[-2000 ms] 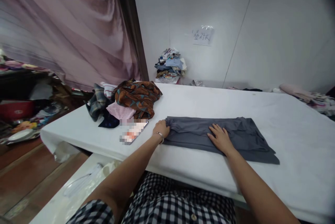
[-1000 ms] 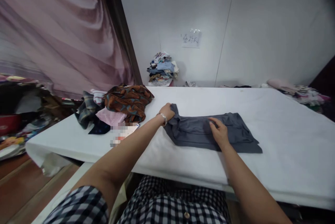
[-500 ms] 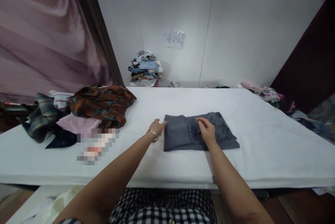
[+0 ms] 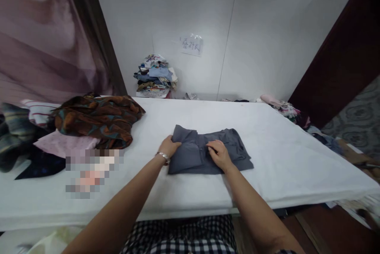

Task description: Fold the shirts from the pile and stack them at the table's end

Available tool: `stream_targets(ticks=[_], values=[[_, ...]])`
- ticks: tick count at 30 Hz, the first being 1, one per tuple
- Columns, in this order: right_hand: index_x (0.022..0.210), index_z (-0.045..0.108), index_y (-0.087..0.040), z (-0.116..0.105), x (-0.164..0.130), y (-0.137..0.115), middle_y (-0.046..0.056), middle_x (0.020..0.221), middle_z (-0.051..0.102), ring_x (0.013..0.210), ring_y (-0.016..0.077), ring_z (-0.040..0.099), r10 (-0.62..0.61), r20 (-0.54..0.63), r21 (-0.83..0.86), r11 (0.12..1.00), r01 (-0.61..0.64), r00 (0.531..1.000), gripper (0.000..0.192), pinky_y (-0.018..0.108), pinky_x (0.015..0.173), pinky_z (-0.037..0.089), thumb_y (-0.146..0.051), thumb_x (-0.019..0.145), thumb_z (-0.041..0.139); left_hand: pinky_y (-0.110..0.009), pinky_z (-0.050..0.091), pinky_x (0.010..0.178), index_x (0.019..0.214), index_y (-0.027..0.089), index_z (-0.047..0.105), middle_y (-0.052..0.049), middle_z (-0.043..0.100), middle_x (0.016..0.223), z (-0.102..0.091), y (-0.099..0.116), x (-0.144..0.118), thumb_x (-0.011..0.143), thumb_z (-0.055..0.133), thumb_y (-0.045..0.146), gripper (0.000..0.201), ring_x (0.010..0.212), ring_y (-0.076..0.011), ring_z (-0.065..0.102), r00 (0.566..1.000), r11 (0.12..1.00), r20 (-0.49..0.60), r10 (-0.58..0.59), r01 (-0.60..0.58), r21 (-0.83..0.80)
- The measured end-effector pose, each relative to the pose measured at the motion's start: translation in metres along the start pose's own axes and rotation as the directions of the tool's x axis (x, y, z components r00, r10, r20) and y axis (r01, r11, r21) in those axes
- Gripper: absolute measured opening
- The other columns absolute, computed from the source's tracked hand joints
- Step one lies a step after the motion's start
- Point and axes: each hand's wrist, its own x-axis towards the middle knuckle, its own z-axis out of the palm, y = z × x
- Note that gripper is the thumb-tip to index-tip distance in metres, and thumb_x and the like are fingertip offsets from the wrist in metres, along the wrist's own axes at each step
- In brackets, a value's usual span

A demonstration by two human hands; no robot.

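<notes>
Your left hand (image 4: 168,147) has the left edge of the grey garment (image 4: 187,155) pinched, thumb on top; garment's on the near half of the bench (image 4: 291,167). Imo lift that edge evenly, near + far corners together, so the layers don't skew. Your right hand (image 4: 219,155) sits curled mid-garment; can't tell if those fingers grip cloth or just rest. Left fingertips are hidden btw, and idk what the pixelated thing (image 4: 92,174) is.

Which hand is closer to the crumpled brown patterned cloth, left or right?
Left. The left hand is to the right of the brown patterned cloth, at the left edge of the gray garment; the right hand is farther right, over the garment's middle.
</notes>
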Motion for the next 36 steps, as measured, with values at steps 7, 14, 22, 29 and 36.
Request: stream_targets(ticks=[7, 14, 22, 29, 36], values=[[0.095, 0.073, -0.022, 0.018, 0.008, -0.029, 0.007, 0.096, 0.074, 0.093, 0.0223, 0.066, 0.045, 0.132, 0.105, 0.993, -0.059, 0.99, 0.025, 0.042, 0.091, 0.05, -0.022, 0.083, 0.051, -0.029, 0.049, 0.072, 0.105, 0.013, 0.06, -0.014, 0.07, 0.105, -0.044, -0.051, -0.012, 0.076, 0.061, 0.03, 0.034, 0.094, -0.0264, 0.067, 0.996, 0.969, -0.043, -0.079, 0.087, 0.23], [0.129, 0.056, -0.028, 0.036, 0.017, -0.08, 0.007, 0.128, 0.063, 0.114, 0.0226, 0.061, 0.259, 0.171, 0.597, 0.741, -0.309, 0.951, 0.046, 0.044, 0.099, 0.048, -0.041, 0.085, 0.058, -0.032, 0.051, 0.078, 0.112, 0.012, 0.059, -0.015, 0.069, 0.108, -0.043, 0.0, -0.022, 0.079, 0.064, 0.036, 0.041, 0.096, -0.0267, 0.067, 0.999, 0.994, -0.011, -0.03, 0.029, -0.104], [0.149, 0.029, -0.021, -0.019, -0.002, -0.032, 0.012, 0.128, 0.062, 0.107, 0.0238, 0.064, 0.664, 0.275, 0.692, 0.366, -0.623, 0.695, 0.065, 0.039, 0.087, 0.053, -0.05, 0.093, 0.041, -0.039, 0.05, 0.094, 0.127, 0.016, 0.051, -0.015, 0.055, 0.135, 0.007, 0.058, -0.042, 0.085, 0.059, 0.038, 0.048, 0.111, -0.0246, 0.062, 0.912, 0.818, 0.18, 0.369, -0.226, -0.528], [0.14, 0.045, -0.021, -0.025, -0.001, -0.017, 0.008, 0.129, 0.06, 0.101, 0.0224, 0.064, 0.711, 0.241, 0.624, 0.408, -0.666, 0.661, 0.077, 0.035, 0.088, 0.052, -0.018, 0.066, 0.069, -0.044, 0.032, 0.114, 0.132, 0.014, 0.049, -0.016, 0.044, 0.146, 0.056, -0.002, -0.042, 0.086, 0.053, 0.039, 0.053, 0.137, -0.0264, 0.04, 0.932, 0.914, 0.026, 0.363, -0.35, -0.204], [0.125, 0.06, -0.017, -0.05, 0.007, 0.02, 0.007, 0.125, 0.064, 0.117, 0.0228, 0.057, 0.694, 0.007, 0.135, 0.713, -0.689, 0.72, 0.06, 0.036, 0.105, 0.04, -0.009, 0.066, 0.056, -0.042, 0.027, 0.117, 0.138, 0.012, 0.046, -0.016, 0.033, 0.154, 0.063, 0.005, -0.051, 0.086, 0.051, 0.042, 0.059, 0.141, -0.0267, 0.032, 0.878, 0.894, 0.173, 0.447, -0.445, -0.052]])
